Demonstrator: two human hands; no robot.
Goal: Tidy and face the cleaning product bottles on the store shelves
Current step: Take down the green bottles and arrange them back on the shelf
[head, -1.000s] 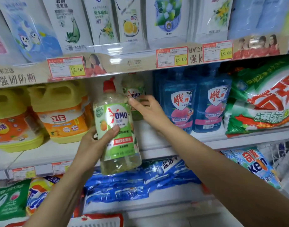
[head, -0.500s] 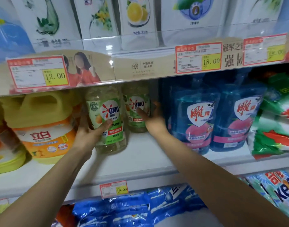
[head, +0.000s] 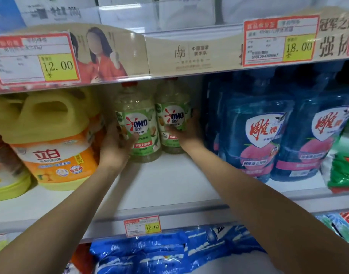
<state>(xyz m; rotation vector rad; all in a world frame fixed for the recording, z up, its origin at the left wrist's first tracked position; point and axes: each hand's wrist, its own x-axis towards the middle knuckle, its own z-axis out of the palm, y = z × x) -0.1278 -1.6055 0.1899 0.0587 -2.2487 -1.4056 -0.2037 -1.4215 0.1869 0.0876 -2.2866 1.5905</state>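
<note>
Left hand (head: 118, 147) gripping the left OMO bottle (head: 141, 128), right hand (head: 186, 129) curled round the right OMO bottle (head: 172, 119), both upright, side by side toward the back edge of the white shelf (head: 169, 180), between yellow jugs (head: 51, 139) and blue bottles (head: 254, 131).

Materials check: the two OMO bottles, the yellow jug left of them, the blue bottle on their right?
Left OMO bottle and right OMO bottle: probably clear glossy plastic, since pale liquid shows through around the green printed wrap label.
Yellow jug: opaque plastic by the look, with a duller sheen and a moulded handle.
Blue bottle: likely translucent tinted plastic, glossy, with soft highlights.
</note>
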